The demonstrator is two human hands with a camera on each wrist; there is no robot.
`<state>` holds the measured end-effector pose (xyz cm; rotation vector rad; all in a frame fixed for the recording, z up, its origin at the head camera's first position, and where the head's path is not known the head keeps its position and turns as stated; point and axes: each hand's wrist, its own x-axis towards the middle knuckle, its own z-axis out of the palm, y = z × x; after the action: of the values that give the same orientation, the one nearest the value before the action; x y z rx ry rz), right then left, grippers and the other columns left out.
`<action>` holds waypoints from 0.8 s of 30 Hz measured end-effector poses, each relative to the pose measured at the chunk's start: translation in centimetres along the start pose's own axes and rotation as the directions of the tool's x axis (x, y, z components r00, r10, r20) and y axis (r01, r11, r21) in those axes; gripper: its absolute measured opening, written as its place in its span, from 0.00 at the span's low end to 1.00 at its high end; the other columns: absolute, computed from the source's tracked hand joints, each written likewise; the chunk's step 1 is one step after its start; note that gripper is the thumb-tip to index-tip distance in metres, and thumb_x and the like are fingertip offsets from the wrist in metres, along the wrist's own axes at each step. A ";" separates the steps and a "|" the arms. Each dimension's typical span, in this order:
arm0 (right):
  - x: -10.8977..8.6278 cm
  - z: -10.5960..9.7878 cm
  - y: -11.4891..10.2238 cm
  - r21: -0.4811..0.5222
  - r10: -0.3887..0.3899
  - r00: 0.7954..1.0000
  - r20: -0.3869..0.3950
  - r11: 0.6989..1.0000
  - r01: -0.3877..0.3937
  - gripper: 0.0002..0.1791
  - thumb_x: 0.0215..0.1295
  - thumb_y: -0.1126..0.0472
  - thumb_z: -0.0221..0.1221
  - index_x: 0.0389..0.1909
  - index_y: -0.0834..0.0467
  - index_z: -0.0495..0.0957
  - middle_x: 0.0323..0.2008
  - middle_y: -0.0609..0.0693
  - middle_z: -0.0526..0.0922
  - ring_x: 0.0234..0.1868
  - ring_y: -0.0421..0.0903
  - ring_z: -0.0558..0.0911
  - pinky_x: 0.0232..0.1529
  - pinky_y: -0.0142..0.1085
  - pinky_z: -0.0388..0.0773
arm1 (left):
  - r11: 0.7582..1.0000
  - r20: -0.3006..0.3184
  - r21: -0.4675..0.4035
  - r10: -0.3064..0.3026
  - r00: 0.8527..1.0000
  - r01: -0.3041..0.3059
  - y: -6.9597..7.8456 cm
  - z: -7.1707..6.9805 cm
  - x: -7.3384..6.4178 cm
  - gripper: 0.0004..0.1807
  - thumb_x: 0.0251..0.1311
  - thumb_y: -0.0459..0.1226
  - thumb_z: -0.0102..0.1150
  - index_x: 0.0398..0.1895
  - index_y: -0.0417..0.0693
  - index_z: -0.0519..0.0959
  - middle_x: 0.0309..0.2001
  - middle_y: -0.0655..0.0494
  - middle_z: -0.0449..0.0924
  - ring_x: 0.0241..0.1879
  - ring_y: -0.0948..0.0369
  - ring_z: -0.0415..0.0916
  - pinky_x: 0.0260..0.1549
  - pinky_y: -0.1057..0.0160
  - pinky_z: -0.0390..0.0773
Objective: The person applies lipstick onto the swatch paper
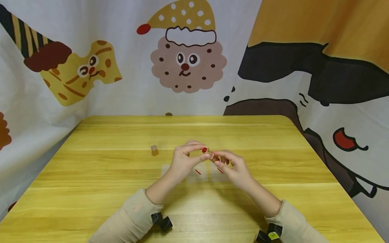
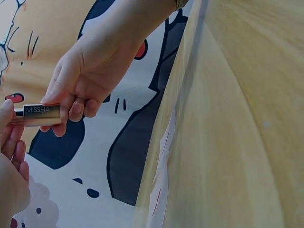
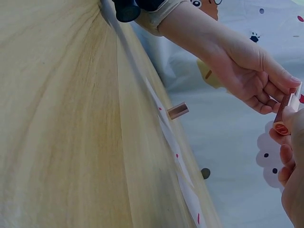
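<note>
My left hand pinches one end of a gold lipstick between thumb and fingertips; a red round end shows there. My right hand pinches the other end. Both hands are raised above the table, fingertips close together. In the left wrist view the lipstick case has a dark band lettered MISSHA, with the right hand gripping it and the left hand at its other end. The right wrist view shows a red label on the case end. Fingers hide part of it, so I cannot tell whether the cap is on.
A small copper-coloured cylinder stands on the wooden table, left of the hands. Beneath the hands lie pieces of white paper with red strokes on them. A printed cartoon curtain hangs behind the table.
</note>
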<state>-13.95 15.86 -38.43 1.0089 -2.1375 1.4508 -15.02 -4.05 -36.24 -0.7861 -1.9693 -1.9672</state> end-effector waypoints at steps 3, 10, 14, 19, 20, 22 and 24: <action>0.4 0.0 -1.3 0.003 -0.010 1.000 -0.008 1.000 0.010 0.19 0.52 0.84 0.60 0.45 0.70 0.79 0.34 0.55 0.81 0.28 0.43 0.69 0.30 0.35 0.66 | 1.000 -0.002 0.001 -0.004 1.000 0.004 0.0 0.0 0.0 0.10 0.48 0.28 0.71 0.36 0.37 0.86 0.39 0.44 0.83 0.44 0.56 0.76 0.55 0.54 0.70; 1.1 -0.1 -3.5 -0.003 -0.016 1.000 -0.011 1.000 0.016 0.17 0.50 0.85 0.59 0.42 0.72 0.78 0.31 0.57 0.80 0.27 0.44 0.68 0.28 0.36 0.65 | 0.999 -0.001 0.012 -0.036 0.999 0.036 0.3 0.1 0.0 0.10 0.48 0.25 0.70 0.36 0.34 0.85 0.40 0.40 0.82 0.45 0.56 0.76 0.56 0.53 0.69; 1.0 0.0 -3.3 -0.012 -0.005 1.000 -0.018 1.000 0.005 0.17 0.49 0.85 0.61 0.42 0.72 0.78 0.29 0.56 0.79 0.27 0.44 0.68 0.27 0.36 0.65 | 0.999 0.003 0.020 -0.039 0.999 0.039 1.8 0.2 0.0 0.10 0.47 0.23 0.69 0.35 0.30 0.84 0.39 0.38 0.82 0.44 0.56 0.76 0.54 0.52 0.69; 0.5 0.1 -1.6 -0.023 0.020 0.999 -0.030 1.000 -0.021 0.18 0.48 0.84 0.62 0.42 0.69 0.79 0.29 0.54 0.80 0.26 0.44 0.68 0.28 0.37 0.65 | 0.999 0.001 0.030 -0.036 0.999 0.036 2.9 0.2 -0.1 0.09 0.47 0.23 0.69 0.34 0.29 0.84 0.38 0.39 0.82 0.43 0.58 0.76 0.53 0.54 0.71; 0.4 0.1 -1.2 -0.026 0.026 0.999 -0.031 0.999 -0.026 0.19 0.48 0.84 0.63 0.42 0.68 0.80 0.29 0.54 0.80 0.26 0.44 0.69 0.28 0.37 0.65 | 0.999 0.000 0.030 -0.034 0.999 0.034 3.0 0.2 -0.1 0.09 0.47 0.23 0.69 0.34 0.29 0.84 0.38 0.39 0.82 0.43 0.58 0.76 0.53 0.54 0.71; 0.1 0.2 -0.5 -0.031 0.044 0.998 -0.034 0.999 -0.045 0.19 0.48 0.83 0.64 0.43 0.66 0.80 0.30 0.52 0.81 0.26 0.44 0.69 0.28 0.37 0.65 | 0.999 0.000 0.033 -0.032 0.999 0.032 3.0 0.2 -0.1 0.09 0.47 0.23 0.69 0.34 0.29 0.84 0.38 0.39 0.82 0.43 0.58 0.76 0.53 0.53 0.71; 0.0 0.2 -0.3 -0.036 0.061 0.997 -0.038 0.997 -0.062 0.19 0.48 0.82 0.65 0.42 0.64 0.80 0.28 0.51 0.79 0.27 0.44 0.68 0.28 0.38 0.65 | 0.999 0.001 0.024 -0.033 0.999 0.033 3.0 0.3 -0.1 0.09 0.47 0.23 0.69 0.34 0.29 0.84 0.38 0.37 0.82 0.43 0.57 0.76 0.53 0.53 0.71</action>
<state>-13.73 15.62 -38.31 0.9041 -2.1791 1.4407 -13.27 -3.99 -33.77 -0.7541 -2.0159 -1.9575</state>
